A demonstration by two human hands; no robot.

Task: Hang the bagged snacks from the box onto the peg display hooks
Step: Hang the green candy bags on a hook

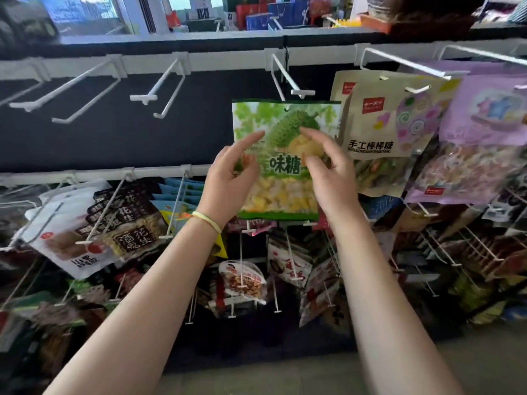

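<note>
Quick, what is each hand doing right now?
Left hand: open, fingers relaxed at the green durian candy bag.
Right hand: open, fingers loose in front of the bag, not gripping it.

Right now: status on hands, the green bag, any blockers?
Left hand and right hand open at the green durian candy bag. Bag hangs under top-row hook. Nothing obstructing.

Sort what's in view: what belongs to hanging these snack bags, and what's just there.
Job: green durian candy bag on its peg hook; left hand and right hand, both by the bag; empty hooks.

Just there: beige lollipop bags; purple bags; peanut packs; gift bags.
</note>
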